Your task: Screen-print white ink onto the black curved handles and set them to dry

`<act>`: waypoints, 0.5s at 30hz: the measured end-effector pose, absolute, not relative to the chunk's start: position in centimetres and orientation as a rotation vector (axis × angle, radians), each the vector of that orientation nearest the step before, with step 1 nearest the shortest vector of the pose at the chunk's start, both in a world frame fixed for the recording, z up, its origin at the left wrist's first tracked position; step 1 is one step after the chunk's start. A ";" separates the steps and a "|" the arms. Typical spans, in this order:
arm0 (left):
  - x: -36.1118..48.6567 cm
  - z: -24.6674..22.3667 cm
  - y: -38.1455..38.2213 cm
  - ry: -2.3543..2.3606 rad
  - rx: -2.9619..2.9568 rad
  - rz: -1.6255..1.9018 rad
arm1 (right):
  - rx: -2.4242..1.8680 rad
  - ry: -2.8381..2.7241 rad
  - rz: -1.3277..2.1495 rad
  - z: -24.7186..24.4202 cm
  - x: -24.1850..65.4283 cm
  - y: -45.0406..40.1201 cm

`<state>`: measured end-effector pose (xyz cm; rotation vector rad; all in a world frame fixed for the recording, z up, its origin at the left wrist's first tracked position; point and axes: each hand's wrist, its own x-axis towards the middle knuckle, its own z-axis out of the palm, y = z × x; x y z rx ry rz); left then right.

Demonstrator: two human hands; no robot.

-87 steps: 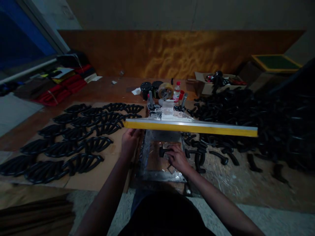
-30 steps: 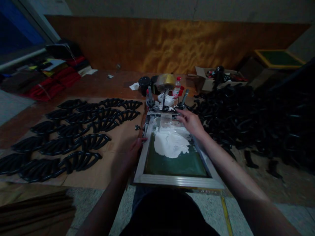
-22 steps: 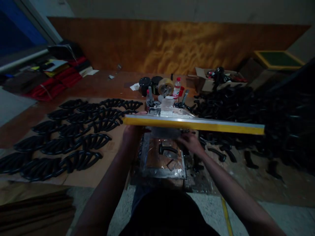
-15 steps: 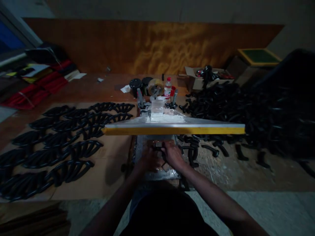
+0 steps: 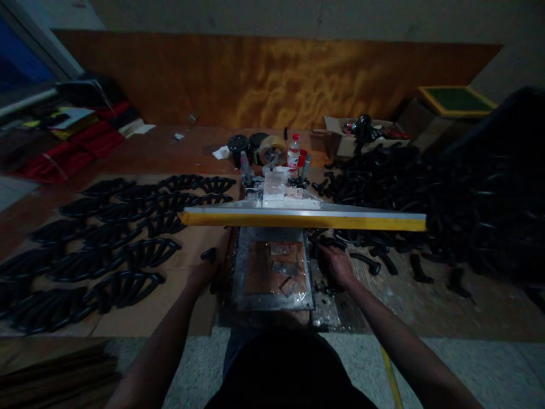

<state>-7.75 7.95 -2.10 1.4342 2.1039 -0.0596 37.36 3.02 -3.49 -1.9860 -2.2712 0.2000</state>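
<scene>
My left hand (image 5: 203, 274) is over the cardboard left of the plate, its fingers closed round a short black curved handle (image 5: 208, 254) that sticks out at the top. To the right of the plate, my right hand (image 5: 339, 266) has its fingers at the near edge of the pile, closed on a dark curved handle mostly hidden by the hand. Between both hands lies the flat metal plate (image 5: 251, 301), with small flat rectangular pieces (image 5: 284, 268) under clear film. A wide frame with a yellow front edge (image 5: 304, 220) spans above the plate's far end.
Rows of black curved handles (image 5: 128, 253) lie on cardboard (image 5: 187, 318) at left. A large heap of similar handles (image 5: 383, 182) fills the right. Behind stand a bottle (image 5: 293, 152), a tape roll (image 5: 272, 150), dark jars (image 5: 238, 149) and an open carton (image 5: 340, 142).
Both hands have left the middle of the plate. My left hand has moved left with a black curved handle; my right has moved right to the loose handles. The view has shifted slightly.
</scene>
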 end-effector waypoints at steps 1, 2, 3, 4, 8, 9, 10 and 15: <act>-7.8 -2.2 7.9 2.107 1.422 -0.061 | -1.949 -2.222 0.163 -3.4 36.8 2.8; -7.8 -2.0 8.0 2.110 1.413 -0.051 | -1.891 -2.195 0.151 -3.2 35.9 2.7; -7.6 -1.5 8.3 2.111 1.411 -0.026 | -1.809 -2.201 0.161 -2.7 34.7 2.7; -7.3 -0.7 8.8 2.104 1.418 0.020 | -1.706 -2.238 0.183 -2.1 33.2 2.8; -4.8 4.8 11.8 1.983 1.505 0.347 | -1.381 -2.513 0.276 0.3 26.4 3.9; -3.9 6.5 12.3 1.917 1.515 0.493 | -1.366 -2.577 0.283 0.6 25.1 4.1; -2.8 8.1 12.6 1.814 1.510 0.669 | -1.381 -2.621 0.275 0.9 24.1 4.2; 0.6 13.4 9.8 1.270 1.330 1.255 | -1.430 -2.603 0.261 1.7 25.5 4.1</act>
